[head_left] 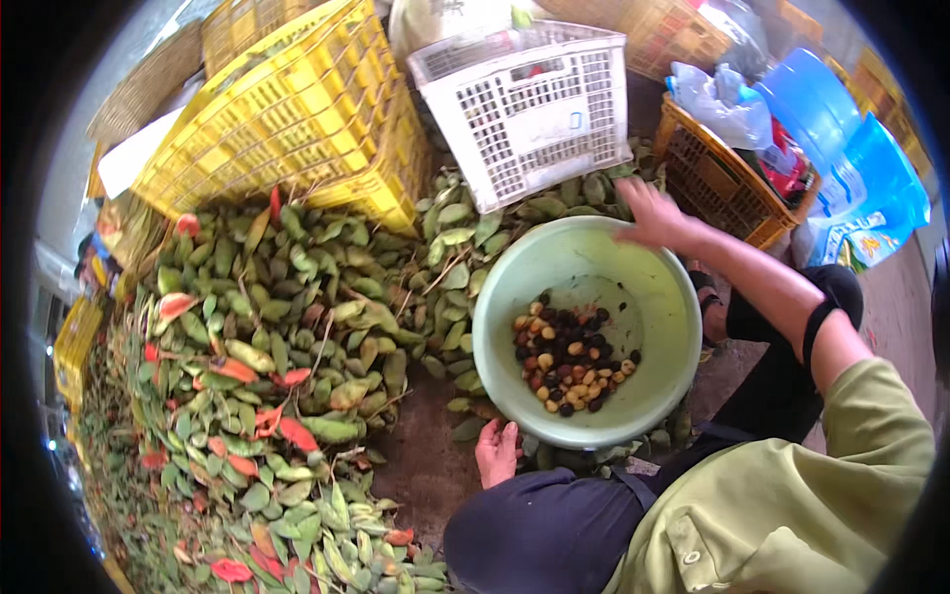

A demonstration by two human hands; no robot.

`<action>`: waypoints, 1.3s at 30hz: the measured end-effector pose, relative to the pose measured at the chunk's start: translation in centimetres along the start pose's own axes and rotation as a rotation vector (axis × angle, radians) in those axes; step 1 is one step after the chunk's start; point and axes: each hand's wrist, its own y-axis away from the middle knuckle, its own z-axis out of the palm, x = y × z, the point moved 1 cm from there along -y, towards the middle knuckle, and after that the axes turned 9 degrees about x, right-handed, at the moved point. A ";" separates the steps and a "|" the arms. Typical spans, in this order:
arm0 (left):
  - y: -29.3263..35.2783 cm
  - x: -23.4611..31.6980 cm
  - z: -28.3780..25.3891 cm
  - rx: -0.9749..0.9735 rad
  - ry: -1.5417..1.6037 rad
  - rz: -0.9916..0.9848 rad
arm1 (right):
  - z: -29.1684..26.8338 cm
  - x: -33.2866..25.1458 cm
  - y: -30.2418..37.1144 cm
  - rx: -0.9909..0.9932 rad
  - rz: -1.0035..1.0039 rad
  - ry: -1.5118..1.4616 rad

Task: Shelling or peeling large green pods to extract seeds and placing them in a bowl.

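Note:
A round pale green plastic basin [485,342] sits in front of me. A small heap of black, brown and pale yellow seeds [569,361] lies in its bottom. My right hand [648,215] is over the basin's far rim, fingers apart and a little blurred, with nothing visible in it. Beside my knee, close to the basin's near left side, my left hand [497,452] has its fingers half curled and the tips slightly apart; nothing shows between them. A large pile of green pods [297,327], some of them red, spreads to the left and behind the basin.
A yellow crate [287,109] stands at the far left, beside a white crate [544,114]. An orange-brown crate [722,173] at the far right holds plastic bags [722,104], with blue tubs [811,99] next to it. Brown floor [421,436] shows left of the basin.

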 end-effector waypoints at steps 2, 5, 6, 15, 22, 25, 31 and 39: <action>0.9 -1.8 -2.4 0.129 -0.016 0.020 | 4.1 0.4 4.3 -0.076 0.161 -0.185; 1.3 -6.1 -5.3 0.106 -0.126 0.123 | 5.5 0.1 4.8 -0.068 0.161 -0.219; 1.5 -7.1 -5.9 0.139 -0.242 0.199 | 5.9 0.0 4.7 -0.074 0.147 -0.226; 5.1 -7.5 -6.1 0.079 -0.385 0.179 | -0.5 -5.4 0.5 -0.077 -0.127 0.076; 8.1 -5.5 -6.7 0.022 -0.308 0.141 | -4.5 -9.7 -5.9 -0.257 -0.412 -0.228; 7.8 -5.3 -6.5 0.049 -0.189 0.208 | -5.0 -9.9 -7.7 -0.330 -0.408 -0.301; 3.7 -0.9 -7.9 0.341 0.255 0.150 | -1.5 -12.0 -7.8 -0.563 -0.424 -0.304; -9.3 -3.0 -24.3 1.198 -0.283 0.141 | 2.7 -13.8 -6.2 -0.669 -0.535 -0.424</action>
